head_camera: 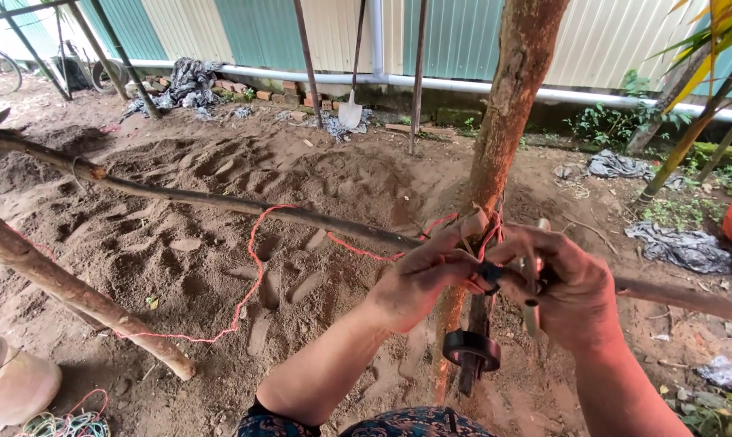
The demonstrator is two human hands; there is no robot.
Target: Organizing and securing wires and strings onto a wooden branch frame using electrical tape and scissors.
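My left hand (pixel 421 279) pinches the red string (pixel 253 259) where it wraps the joint of an upright wooden post (pixel 511 105) and a long horizontal branch (pixel 220 202). My right hand (pixel 572 291) is closed around the string at the same knot and also holds a thin pale tool (pixel 533 316), its shape unclear. The string trails left from the joint, loops down over the sandy soil and runs toward a thicker slanted pole (pixel 75 295). A dark roll of tape (pixel 471 350) hangs at the post below my hands.
A shovel (pixel 351 109) leans on the corrugated wall (pixel 463 32) above a white pipe (pixel 431 81). Bricks (pixel 289 93) and grey cloths (pixel 184 81) lie at the wall's foot. A pale jug (pixel 10 380) and coiled cords (pixel 63 422) sit bottom left.
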